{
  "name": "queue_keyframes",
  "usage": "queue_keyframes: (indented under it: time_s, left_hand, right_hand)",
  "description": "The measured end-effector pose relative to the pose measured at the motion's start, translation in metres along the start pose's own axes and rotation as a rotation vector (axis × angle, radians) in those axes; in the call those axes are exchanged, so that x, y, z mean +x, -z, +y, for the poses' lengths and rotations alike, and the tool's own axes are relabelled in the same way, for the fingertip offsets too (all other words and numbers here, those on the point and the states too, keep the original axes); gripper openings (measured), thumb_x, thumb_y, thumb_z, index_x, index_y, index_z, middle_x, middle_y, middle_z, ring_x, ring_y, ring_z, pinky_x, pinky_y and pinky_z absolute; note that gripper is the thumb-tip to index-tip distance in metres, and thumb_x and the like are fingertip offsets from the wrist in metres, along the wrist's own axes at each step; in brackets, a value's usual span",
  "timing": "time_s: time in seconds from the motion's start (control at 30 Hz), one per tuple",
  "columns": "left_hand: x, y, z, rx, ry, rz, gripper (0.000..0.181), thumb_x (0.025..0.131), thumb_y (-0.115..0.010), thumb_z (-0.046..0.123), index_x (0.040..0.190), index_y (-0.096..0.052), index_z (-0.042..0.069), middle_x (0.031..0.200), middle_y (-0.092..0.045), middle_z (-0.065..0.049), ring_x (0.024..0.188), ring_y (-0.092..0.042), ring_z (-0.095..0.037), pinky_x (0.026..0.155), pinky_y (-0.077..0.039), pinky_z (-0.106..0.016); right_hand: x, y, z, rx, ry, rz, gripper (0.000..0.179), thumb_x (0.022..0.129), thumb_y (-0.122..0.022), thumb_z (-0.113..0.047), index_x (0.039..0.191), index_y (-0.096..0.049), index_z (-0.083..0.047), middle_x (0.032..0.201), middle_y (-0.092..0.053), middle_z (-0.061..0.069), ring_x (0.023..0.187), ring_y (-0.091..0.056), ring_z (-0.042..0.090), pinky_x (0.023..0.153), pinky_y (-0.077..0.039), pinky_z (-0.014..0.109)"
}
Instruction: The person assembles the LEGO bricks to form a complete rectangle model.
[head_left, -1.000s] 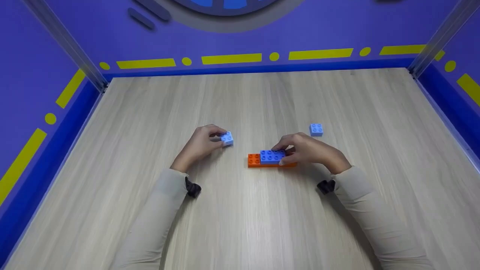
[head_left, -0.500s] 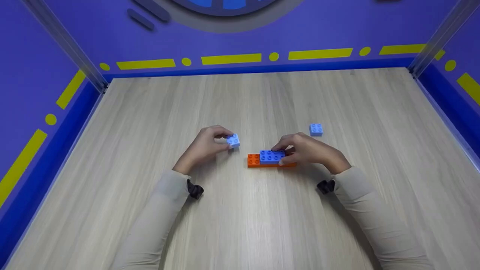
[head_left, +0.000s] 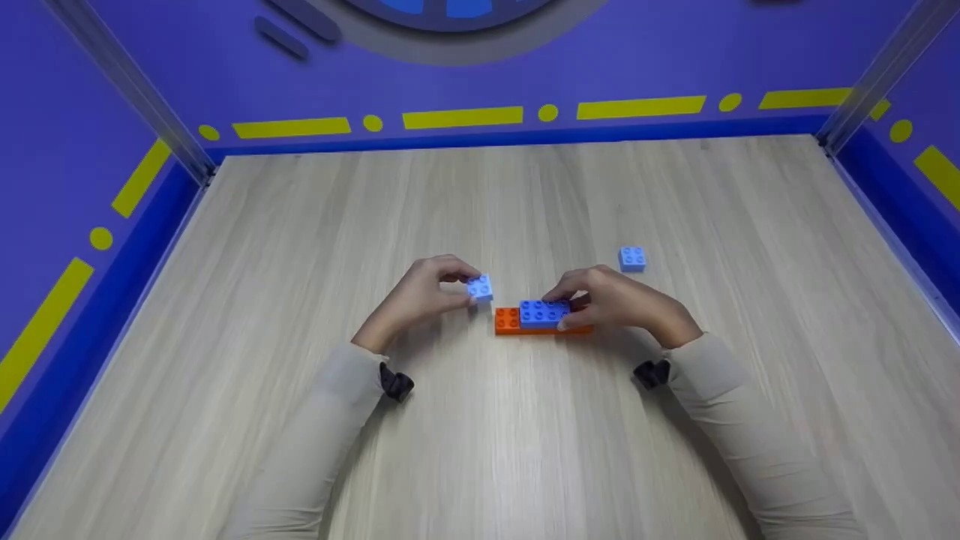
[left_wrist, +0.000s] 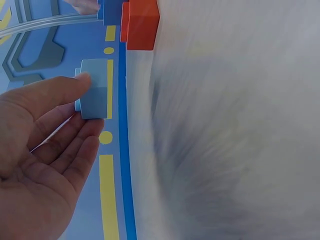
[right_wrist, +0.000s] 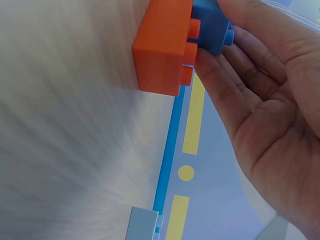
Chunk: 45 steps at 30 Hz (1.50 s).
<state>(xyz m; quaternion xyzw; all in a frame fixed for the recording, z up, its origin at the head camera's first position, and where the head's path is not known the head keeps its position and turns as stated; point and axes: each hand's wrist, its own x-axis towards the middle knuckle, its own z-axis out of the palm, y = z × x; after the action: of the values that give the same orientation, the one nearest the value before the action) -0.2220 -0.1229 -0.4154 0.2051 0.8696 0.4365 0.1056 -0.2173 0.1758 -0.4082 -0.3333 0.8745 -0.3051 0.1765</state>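
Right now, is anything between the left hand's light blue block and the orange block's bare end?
Nothing visible stands between the light blue block and the orange block; the right hand is farther right.

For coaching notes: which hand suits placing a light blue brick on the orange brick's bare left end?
Probably the left hand: it pinches a light blue brick near the orange brick; the right hand grips the larger blue brick.
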Motion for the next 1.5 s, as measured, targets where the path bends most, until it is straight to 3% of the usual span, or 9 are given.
queue_keyframes:
  time_s: [0.4,1.5]
  left_hand:
    - [0.001,-0.008,0.004,0.009,-0.062,-0.031,0.029,0.081,-0.072,0.004,0.110,-0.071,0.007,0.110,-0.067,-0.007,0.104,-0.060,-0.023,0.100,-0.048,-0.038]
    - [0.002,-0.021,0.014,0.029,-0.107,-0.135,0.030,0.082,-0.073,0.006,0.112,-0.070,0.005,0.112,-0.067,-0.009,0.102,-0.059,-0.021,0.098,-0.049,-0.037]
  right_hand:
    - [0.000,-0.001,0.001,-0.001,-0.002,0.000,0.035,0.082,-0.075,-0.009,0.116,-0.070,-0.006,0.109,-0.068,0.010,0.103,-0.065,0.024,0.088,-0.055,0.041]
    - [0.000,0.000,0.002,0.026,0.033,0.011,0.036,0.081,-0.075,-0.008,0.116,-0.069,-0.004,0.109,-0.068,0.010,0.104,-0.065,0.025,0.088,-0.055,0.040]
